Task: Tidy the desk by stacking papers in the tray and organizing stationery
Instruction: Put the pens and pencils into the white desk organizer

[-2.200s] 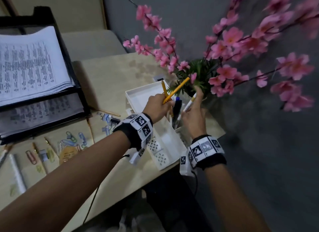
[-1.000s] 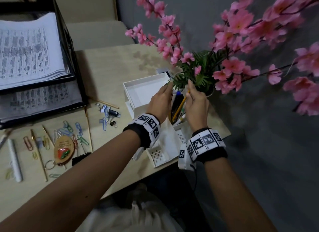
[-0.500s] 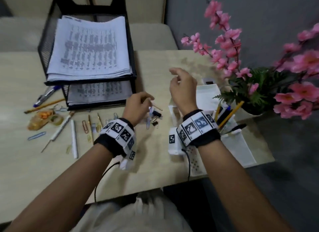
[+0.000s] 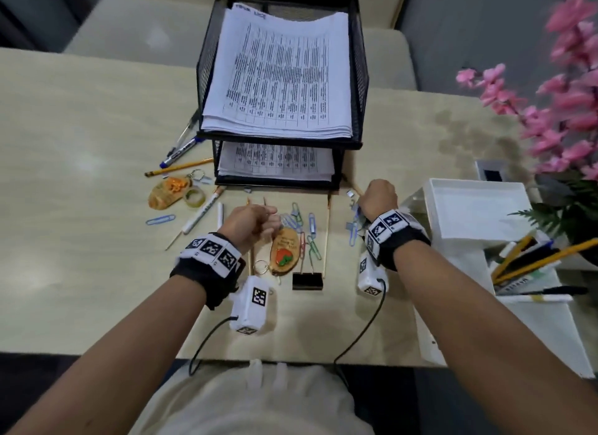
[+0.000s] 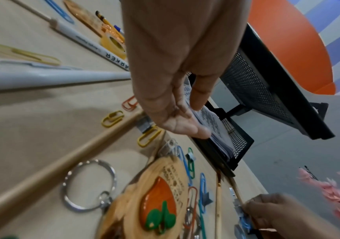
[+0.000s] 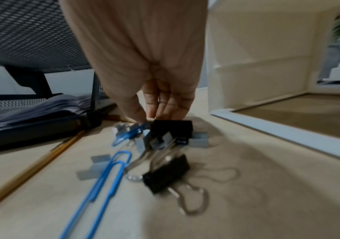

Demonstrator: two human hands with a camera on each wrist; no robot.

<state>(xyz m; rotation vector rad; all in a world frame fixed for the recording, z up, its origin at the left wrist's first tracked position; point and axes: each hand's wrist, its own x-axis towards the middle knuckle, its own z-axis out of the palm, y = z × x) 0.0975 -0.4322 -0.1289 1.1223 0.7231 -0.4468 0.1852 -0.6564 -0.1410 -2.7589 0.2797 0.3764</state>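
The black mesh tray (image 4: 363, 78) holds printed papers (image 4: 278, 72) on both tiers. Loose paper clips (image 4: 304, 237), a wooden keychain (image 4: 284, 250) and a black binder clip (image 4: 307, 281) lie in front of it. My left hand (image 4: 271, 219) hovers over the clips with relaxed fingers and holds nothing (image 5: 187, 119). My right hand (image 4: 362, 208) reaches down to a small pile by the tray's right corner. There its thumb and fingers pinch a blue paper clip (image 6: 132, 131) next to a black binder clip (image 6: 172, 127). The white organizer (image 4: 469, 214) holds pencils and pens (image 4: 524, 259).
A white marker (image 4: 200, 216), a yellow pencil (image 4: 178, 168), a blue pen (image 4: 181, 149), a tape roll (image 4: 194, 196) and an orange keychain (image 4: 168, 191) lie left of the tray. Pink flowers (image 4: 566, 94) overhang the desk's right end.
Both hands left the organizer's pen compartment and moved left to the loose stationery in front of the tray. The right hand dropped onto the clip pile. The view swung left.
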